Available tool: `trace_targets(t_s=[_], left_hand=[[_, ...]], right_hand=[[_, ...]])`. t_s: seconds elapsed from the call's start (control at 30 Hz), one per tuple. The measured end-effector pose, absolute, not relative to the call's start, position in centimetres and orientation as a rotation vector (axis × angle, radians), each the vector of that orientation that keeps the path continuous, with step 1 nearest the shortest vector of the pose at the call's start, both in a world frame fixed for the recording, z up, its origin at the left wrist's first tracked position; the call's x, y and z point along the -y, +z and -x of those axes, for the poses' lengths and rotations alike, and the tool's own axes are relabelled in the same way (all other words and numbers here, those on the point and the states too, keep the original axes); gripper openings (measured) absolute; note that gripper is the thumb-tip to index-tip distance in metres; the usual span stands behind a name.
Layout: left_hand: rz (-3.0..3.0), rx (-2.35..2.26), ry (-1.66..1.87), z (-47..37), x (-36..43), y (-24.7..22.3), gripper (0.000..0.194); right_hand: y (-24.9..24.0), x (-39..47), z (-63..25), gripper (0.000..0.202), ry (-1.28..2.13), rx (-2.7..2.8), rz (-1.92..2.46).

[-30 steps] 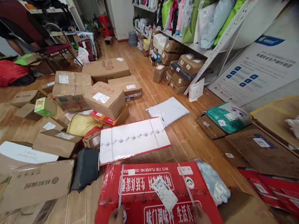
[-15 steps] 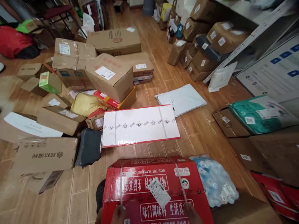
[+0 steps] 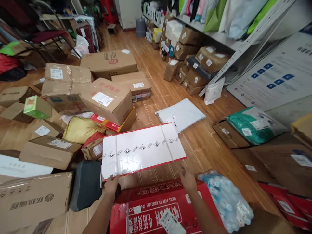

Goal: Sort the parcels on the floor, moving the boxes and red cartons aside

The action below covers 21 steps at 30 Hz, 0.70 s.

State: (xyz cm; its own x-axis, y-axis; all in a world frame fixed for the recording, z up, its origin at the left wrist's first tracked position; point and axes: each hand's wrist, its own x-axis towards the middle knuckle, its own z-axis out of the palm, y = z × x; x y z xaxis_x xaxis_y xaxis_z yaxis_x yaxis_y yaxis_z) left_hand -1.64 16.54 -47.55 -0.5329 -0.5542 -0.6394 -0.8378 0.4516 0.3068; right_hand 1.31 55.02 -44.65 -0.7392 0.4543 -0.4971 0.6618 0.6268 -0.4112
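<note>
A flat white box (image 3: 143, 150) with red edges and grey straps lies on the floor. At its near left corner is my left hand (image 3: 111, 185), fingers apart, at or touching the edge. My right hand (image 3: 187, 178) is spread just short of the white box's near right corner, holding nothing. Both forearms reach over a large red carton (image 3: 156, 208) with white lettering and a shipping label, at the bottom of the view.
Cardboard boxes (image 3: 107, 97) and a dark grey parcel (image 3: 86, 185) stand left. A flat white parcel (image 3: 181, 113) lies beyond. Right are wrapped bottles (image 3: 225, 198), a green-white bag (image 3: 255, 125) and a metal shelf (image 3: 243, 48).
Both hands have left the red carton and moved forward to the near edge of the white box. The camera view has tilted up, showing more of the room.
</note>
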Motion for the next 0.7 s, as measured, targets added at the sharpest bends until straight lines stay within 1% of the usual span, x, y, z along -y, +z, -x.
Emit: trace_targets(t_s=[0.03, 0.1, 0.17, 0.23, 0.3, 0.43, 0.57, 0.7], left_hand=[[1.191, -2.252, 0.805, 2.9, -16.8, -48.5, 0.058], [1.230, -2.244, 0.754, 4.6, -17.4, -50.2, 0.065], [1.275, -2.225, 0.732, 5.4, -18.1, -51.3, 0.067], [1.321, -2.203, 0.727, 5.8, -18.7, -51.5, 0.067], [1.349, -2.195, 0.725, 6.0, -19.2, -51.4, 0.063], [1.336, -2.200, 0.723, 6.1, -19.4, -51.1, 0.044], [1.330, -2.175, 0.763, 5.9, -18.8, -51.1, 0.038], [1.298, -2.103, 0.872, 5.6, -17.8, -51.4, 0.037]], right_hand=[[-45.9, -54.8, 1.2, 0.050, -0.798, -2.497, -0.916], [-48.5, -54.4, 4.9, 0.050, -0.725, -2.486, -0.971], [-50.6, -54.0, 7.4, 0.053, -0.652, -2.452, -1.049], [-51.6, -53.4, 8.7, 0.058, -0.583, -2.395, -1.132], [-51.7, -52.9, 9.5, 0.057, -0.520, -2.344, -1.170], [-50.9, -52.0, 10.1, 0.033, -0.422, -2.350, -1.062], [-50.5, -51.3, 9.8, 0.036, -0.349, -2.329, -1.070], [-50.5, -51.8, 9.1, 0.036, -0.400, -2.292, -1.054]])
